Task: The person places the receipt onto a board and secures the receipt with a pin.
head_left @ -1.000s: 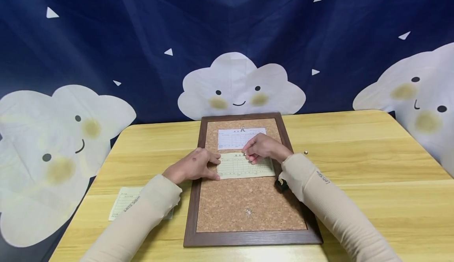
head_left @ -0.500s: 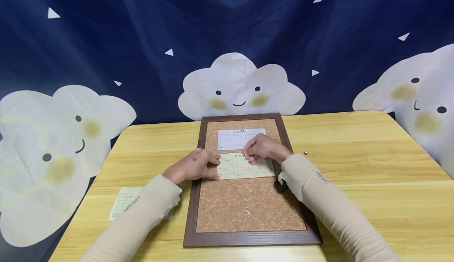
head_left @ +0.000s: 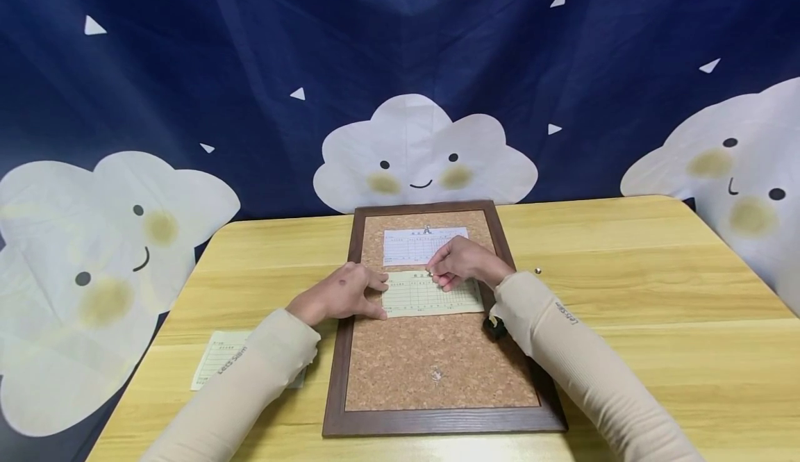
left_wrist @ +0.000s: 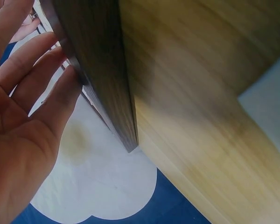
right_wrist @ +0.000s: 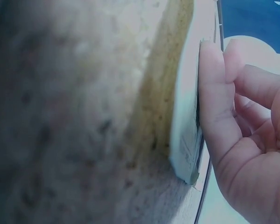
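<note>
Cork board (head_left: 400, 361) lies on the table (head_left: 631, 267), yellow slip (head_left: 412, 301) about mid-board, just near of the white slip (head_left: 403, 248). Left hand (head_left: 340, 292), fingers loosely spread, touches the yellow slip's left edge, presumably so it can't slide. Right hand (head_left: 460, 260) pinches a small metal piece (head_left: 430, 274) at its far edge, mid-width, likely for centring; exact type unclear.
</note>
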Demonstrator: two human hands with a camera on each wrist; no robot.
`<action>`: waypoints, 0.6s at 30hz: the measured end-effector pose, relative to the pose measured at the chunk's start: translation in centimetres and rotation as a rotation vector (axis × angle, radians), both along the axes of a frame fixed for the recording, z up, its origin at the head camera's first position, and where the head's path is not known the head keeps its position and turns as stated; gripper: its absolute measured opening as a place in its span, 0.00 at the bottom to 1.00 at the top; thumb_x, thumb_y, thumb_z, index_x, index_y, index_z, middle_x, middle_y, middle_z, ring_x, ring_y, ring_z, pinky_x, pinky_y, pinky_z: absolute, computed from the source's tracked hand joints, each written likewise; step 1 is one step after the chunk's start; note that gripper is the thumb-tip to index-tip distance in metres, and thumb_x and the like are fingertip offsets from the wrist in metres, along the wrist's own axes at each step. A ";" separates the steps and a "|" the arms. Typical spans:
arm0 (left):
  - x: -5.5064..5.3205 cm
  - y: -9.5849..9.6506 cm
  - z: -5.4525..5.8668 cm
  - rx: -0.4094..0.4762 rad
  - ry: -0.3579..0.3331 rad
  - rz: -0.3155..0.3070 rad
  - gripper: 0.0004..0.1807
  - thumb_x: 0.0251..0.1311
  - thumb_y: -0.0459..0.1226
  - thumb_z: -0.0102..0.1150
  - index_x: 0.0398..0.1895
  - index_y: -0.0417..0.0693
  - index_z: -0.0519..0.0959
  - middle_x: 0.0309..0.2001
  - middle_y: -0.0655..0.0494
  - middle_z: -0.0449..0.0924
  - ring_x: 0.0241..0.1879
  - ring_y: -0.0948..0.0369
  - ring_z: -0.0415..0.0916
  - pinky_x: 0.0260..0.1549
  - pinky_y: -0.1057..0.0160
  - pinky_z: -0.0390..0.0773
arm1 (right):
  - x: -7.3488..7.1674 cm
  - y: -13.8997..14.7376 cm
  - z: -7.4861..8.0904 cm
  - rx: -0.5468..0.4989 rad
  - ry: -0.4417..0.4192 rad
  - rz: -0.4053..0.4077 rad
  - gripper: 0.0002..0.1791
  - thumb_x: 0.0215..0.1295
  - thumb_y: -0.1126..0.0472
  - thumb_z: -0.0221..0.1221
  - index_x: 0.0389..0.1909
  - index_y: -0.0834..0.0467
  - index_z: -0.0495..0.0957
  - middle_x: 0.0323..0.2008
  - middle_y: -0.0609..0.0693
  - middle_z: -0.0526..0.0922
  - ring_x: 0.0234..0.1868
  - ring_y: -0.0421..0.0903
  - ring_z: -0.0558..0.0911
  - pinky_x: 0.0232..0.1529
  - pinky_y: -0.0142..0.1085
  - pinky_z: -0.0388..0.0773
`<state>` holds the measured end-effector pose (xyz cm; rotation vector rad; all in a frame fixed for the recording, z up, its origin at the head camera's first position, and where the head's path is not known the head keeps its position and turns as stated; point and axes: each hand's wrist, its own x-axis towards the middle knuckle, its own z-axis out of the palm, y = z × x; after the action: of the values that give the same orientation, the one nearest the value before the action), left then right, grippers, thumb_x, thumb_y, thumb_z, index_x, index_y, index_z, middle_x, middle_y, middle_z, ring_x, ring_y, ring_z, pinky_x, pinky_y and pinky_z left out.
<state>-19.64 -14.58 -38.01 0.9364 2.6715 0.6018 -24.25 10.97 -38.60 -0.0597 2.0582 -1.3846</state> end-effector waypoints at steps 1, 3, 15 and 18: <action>0.0 0.0 0.0 -0.001 0.003 -0.003 0.27 0.50 0.42 0.78 0.51 0.37 0.85 0.59 0.45 0.80 0.62 0.47 0.74 0.61 0.52 0.73 | 0.0 0.0 0.0 0.001 0.001 0.002 0.08 0.70 0.75 0.55 0.45 0.73 0.81 0.22 0.54 0.82 0.20 0.39 0.80 0.31 0.35 0.85; 0.0 0.0 0.0 -0.002 0.005 -0.006 0.26 0.50 0.42 0.78 0.51 0.37 0.85 0.58 0.45 0.80 0.61 0.47 0.74 0.61 0.52 0.73 | 0.1 0.0 0.2 -0.003 0.007 0.013 0.07 0.70 0.75 0.55 0.42 0.72 0.81 0.22 0.54 0.82 0.20 0.39 0.80 0.31 0.35 0.85; 0.0 0.0 0.2 -0.009 0.001 -0.019 0.26 0.51 0.42 0.77 0.51 0.36 0.84 0.59 0.44 0.79 0.62 0.46 0.74 0.61 0.53 0.73 | 0.2 -0.1 0.1 0.045 0.025 -0.005 0.06 0.69 0.73 0.58 0.43 0.72 0.80 0.22 0.54 0.82 0.20 0.39 0.79 0.29 0.34 0.85; 0.1 0.0 0.2 -0.007 -0.001 -0.020 0.26 0.51 0.42 0.77 0.51 0.36 0.84 0.59 0.44 0.79 0.62 0.46 0.74 0.61 0.52 0.73 | 0.1 -0.2 0.2 0.051 0.019 -0.009 0.06 0.69 0.73 0.58 0.42 0.71 0.80 0.22 0.54 0.81 0.20 0.40 0.80 0.29 0.34 0.84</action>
<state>-19.58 -14.59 -37.82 0.9595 2.6582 0.5874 -24.10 10.79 -38.41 -0.0416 2.1114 -1.3408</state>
